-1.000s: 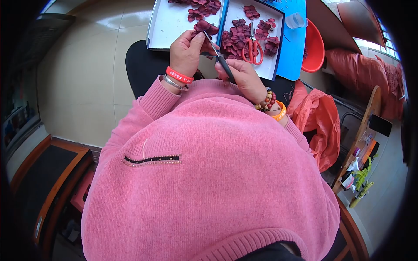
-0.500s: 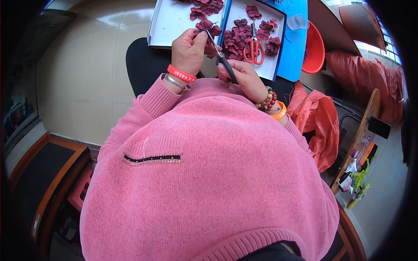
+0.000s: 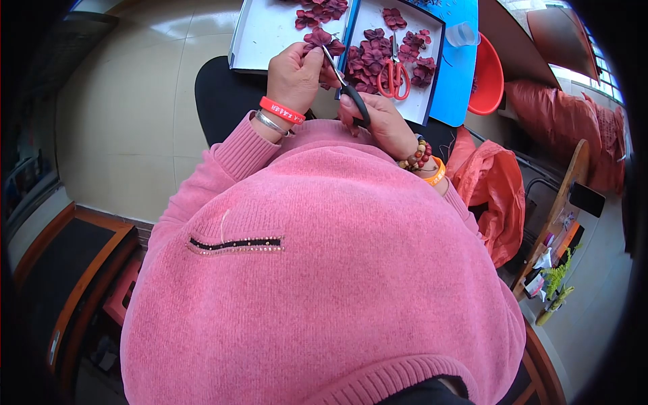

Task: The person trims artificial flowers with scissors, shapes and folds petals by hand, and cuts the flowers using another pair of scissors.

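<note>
Between thumb and fingers, my left hand [image 3: 295, 73] pinches a dark red artificial flower [image 3: 322, 42] over the near edge of the boxes. My right hand [image 3: 381, 120] is closed round the black handles of a pair of scissors [image 3: 352, 98]. Their metal blades reach up to the flower beside my left thumb. Whether the blades are touching the petals I cannot tell. Some petals hang just under my left fingers. A second pair of scissors, with red handles [image 3: 393, 79], rests in the right box among dark red flowers [image 3: 368, 62].
A white left box [image 3: 260, 40] and a dark-rimmed right box [image 3: 426, 101] stand on a blue surface [image 3: 455, 81]. Right of them are a clear plastic cup [image 3: 462, 35] and a red bucket [image 3: 487, 81]. A red plastic bag [image 3: 496, 196] hangs nearer to me.
Both hands have shifted very slightly to the right with the flower and scissors. The grip of each hand is the same.
</note>
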A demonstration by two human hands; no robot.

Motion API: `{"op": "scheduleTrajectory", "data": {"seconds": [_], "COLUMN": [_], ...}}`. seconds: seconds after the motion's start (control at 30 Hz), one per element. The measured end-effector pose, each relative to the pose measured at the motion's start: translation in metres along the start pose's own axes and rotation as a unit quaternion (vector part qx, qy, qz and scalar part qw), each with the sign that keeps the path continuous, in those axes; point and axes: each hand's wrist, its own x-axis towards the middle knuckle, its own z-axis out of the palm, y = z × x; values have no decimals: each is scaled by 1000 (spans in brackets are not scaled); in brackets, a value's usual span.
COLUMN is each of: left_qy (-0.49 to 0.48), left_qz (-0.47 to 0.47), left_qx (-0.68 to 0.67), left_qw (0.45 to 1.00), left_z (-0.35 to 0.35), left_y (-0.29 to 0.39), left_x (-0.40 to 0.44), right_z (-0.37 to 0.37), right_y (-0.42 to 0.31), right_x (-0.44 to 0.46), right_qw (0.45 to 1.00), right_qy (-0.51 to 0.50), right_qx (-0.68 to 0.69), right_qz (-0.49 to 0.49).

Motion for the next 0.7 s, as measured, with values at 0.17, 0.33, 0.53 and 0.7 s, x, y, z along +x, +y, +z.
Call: {"op": "scheduleTrajectory", "data": {"seconds": [0.17, 0.33, 0.53, 0.7], "left_qy": [3, -1, -4, -8], "left_qz": [-5, -3, -9, -14], "left_qx": [-29, -11, -19, -7], "left_qw": [1000, 1000, 1000, 1000], "left_z": [0, 1, 1, 0], "left_y": [1, 6, 5, 2], "left_x": [1, 1, 1, 1], "right_z": [-3, -3, 0, 1], "right_y": [6, 6, 3, 1], "right_x": [4, 4, 1, 1], "right_qw": [994, 992, 994, 990], "right_qy": [35, 19, 26, 34], "right_qx": [-103, -122, -107, -133], "right_qz": [-7, -1, -15, -27]}}
